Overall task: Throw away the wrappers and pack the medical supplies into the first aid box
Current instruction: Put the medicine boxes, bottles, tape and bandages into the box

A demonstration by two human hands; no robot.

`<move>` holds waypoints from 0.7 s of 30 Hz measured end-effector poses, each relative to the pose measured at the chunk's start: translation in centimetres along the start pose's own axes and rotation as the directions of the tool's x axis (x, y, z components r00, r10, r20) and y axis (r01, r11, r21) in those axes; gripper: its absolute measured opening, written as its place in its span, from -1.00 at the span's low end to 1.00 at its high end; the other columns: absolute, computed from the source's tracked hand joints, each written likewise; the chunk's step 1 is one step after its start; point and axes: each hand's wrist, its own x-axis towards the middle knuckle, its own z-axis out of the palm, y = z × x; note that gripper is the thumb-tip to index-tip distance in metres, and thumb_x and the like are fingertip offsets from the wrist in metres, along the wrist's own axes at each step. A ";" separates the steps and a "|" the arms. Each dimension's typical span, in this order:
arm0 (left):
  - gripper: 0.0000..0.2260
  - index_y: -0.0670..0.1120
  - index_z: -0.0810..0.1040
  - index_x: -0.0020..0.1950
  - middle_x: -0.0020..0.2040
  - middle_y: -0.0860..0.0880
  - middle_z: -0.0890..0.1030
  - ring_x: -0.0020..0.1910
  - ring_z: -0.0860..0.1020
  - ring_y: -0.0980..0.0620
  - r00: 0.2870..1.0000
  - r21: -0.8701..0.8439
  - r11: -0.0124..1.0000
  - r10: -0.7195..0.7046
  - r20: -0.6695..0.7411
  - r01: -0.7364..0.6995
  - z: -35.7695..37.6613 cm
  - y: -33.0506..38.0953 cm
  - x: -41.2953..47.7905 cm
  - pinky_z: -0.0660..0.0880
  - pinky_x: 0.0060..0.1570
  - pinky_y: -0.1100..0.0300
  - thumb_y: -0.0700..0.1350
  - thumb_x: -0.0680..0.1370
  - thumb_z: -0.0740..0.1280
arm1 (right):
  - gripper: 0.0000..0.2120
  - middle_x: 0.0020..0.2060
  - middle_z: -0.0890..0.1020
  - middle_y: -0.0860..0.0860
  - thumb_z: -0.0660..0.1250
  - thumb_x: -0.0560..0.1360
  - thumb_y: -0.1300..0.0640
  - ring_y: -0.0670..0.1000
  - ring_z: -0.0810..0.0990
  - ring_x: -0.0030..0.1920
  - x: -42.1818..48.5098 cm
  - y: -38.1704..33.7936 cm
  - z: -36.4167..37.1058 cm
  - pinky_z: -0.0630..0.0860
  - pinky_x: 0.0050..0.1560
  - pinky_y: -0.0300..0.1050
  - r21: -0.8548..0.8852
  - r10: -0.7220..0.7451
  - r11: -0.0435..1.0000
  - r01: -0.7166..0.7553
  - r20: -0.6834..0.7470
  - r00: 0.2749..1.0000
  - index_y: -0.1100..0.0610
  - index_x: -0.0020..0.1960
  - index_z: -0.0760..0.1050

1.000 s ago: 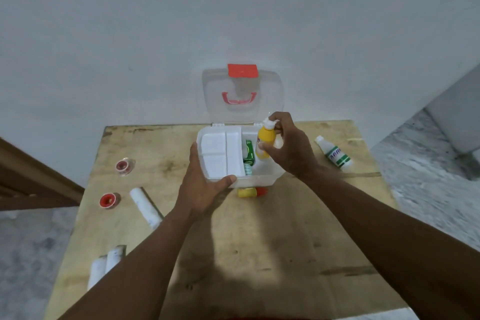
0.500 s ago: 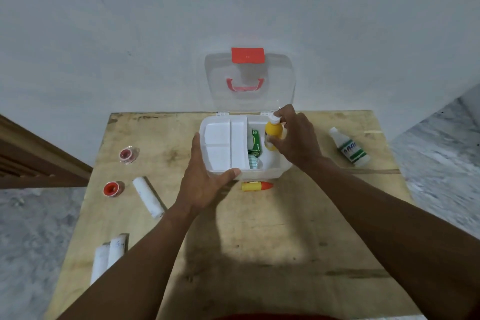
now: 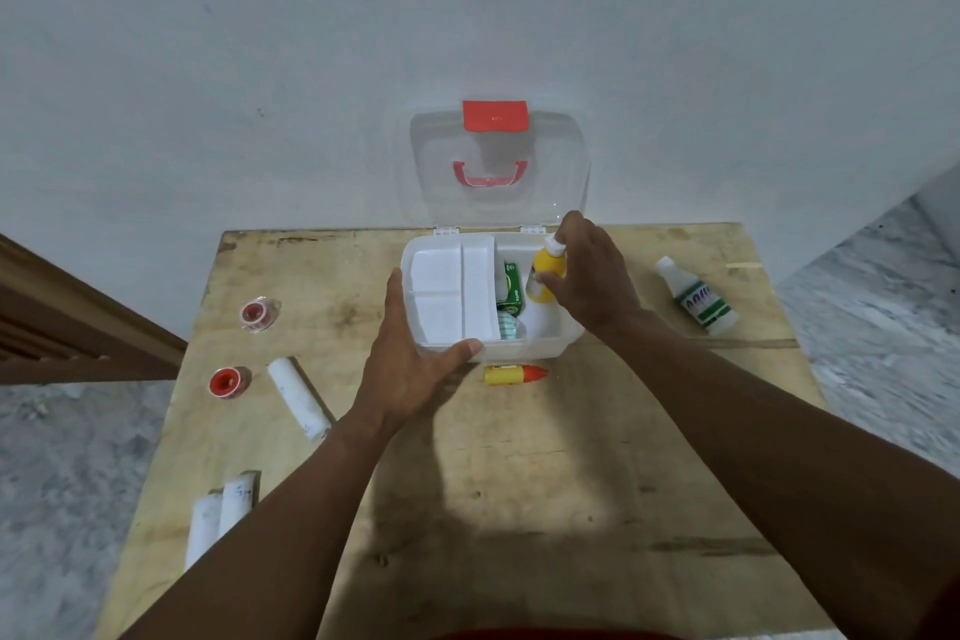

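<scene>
A white first aid box [image 3: 540, 351] stands open on the wooden table [image 3: 519, 483], its clear lid [image 3: 498, 161] with red clasp leaning on the wall. My left hand [image 3: 410, 369] grips the box's front left corner. My right hand [image 3: 592, 281] holds a yellow bottle [image 3: 543, 273] with a white cap upright inside the box's right compartment. A green packet [image 3: 511, 288] lies beside it in the box. A white divided tray [image 3: 449, 296] fills the box's left side.
A small yellow tube with a red cap [image 3: 514, 374] lies just in front of the box. A white bottle with a green label [image 3: 698, 299] lies at the right. Two red tape rolls [image 3: 258, 314] [image 3: 227, 381] and white bandage rolls [image 3: 298, 398] [image 3: 221, 517] sit at the left.
My right hand has lowered the yellow bottle from above the box's rim down into the right compartment. My left hand has kept its grip on the box.
</scene>
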 end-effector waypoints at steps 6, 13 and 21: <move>-0.24 0.10 0.20 0.42 0.22 0.24 0.46 0.18 0.46 0.34 1.000 0.000 1.000 0.010 0.013 -0.010 -0.1 -0.3 0.3 0.49 -0.07 0.48 -0.01 0.36 0.55 | -0.49 0.02 0.58 0.19 0.56 0.31 0.30 0.22 0.54 0.02 -0.1 -0.1 0.0 0.36 -0.04 -0.15 0.034 0.004 0.999 -0.004 -0.008 1.000 0.26 0.17 0.42; -0.23 0.12 0.18 0.42 0.23 0.25 0.45 0.19 0.46 0.32 1.000 0.016 1.000 0.006 0.020 -0.006 -0.2 -0.5 0.4 0.52 -0.06 0.43 0.05 0.34 0.55 | -0.39 0.08 0.59 0.23 0.57 0.32 0.30 0.25 0.54 0.08 -0.3 -0.8 -0.3 0.47 0.07 -0.02 0.030 0.002 1.000 -0.002 -0.012 1.000 0.26 0.30 0.40; -0.23 0.08 0.17 0.41 0.16 0.30 0.43 0.09 0.43 0.50 0.999 0.033 0.999 -0.005 0.035 0.004 -0.4 -0.6 0.7 0.45 -0.14 0.55 -0.09 0.37 0.57 | -0.37 0.07 0.58 0.27 0.54 0.31 0.34 0.28 0.54 0.06 -0.6 -1.1 -0.8 0.46 0.03 0.00 0.063 0.003 0.998 -0.004 0.020 1.000 0.30 0.32 0.39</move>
